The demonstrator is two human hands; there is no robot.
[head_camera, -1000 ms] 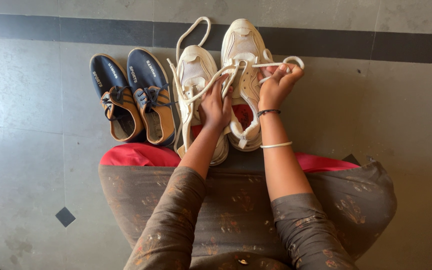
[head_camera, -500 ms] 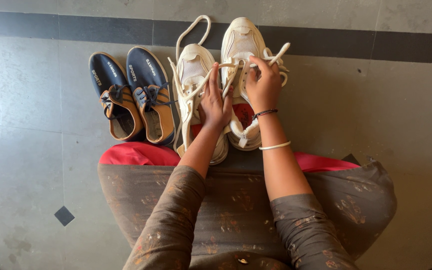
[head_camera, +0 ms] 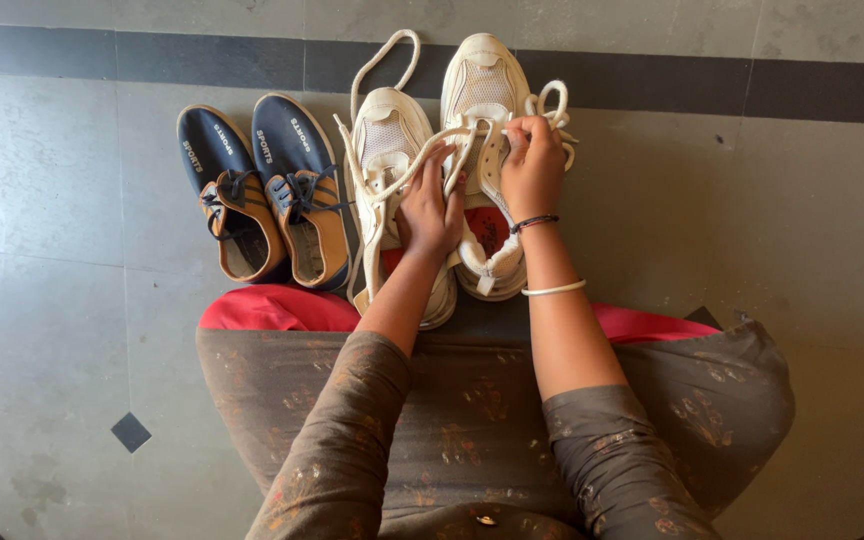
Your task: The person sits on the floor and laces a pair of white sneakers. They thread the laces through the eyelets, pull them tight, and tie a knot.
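At the upper centre of the frame, both hands work the right white sneaker (head_camera: 482, 130) on the floor, the right hand (head_camera: 532, 165) pinching a lace loop (head_camera: 550, 100), the left hand (head_camera: 430, 205) gripping the lace; the knot looks unfinished, and the left white sneaker (head_camera: 389, 150) lies unlaced beside it

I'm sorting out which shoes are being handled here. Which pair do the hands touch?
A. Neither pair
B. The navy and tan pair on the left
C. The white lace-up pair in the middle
C: the left hand and right hand both hold laces of the white sneakers, while the navy and tan shoes lie untouched beside them on the floor.
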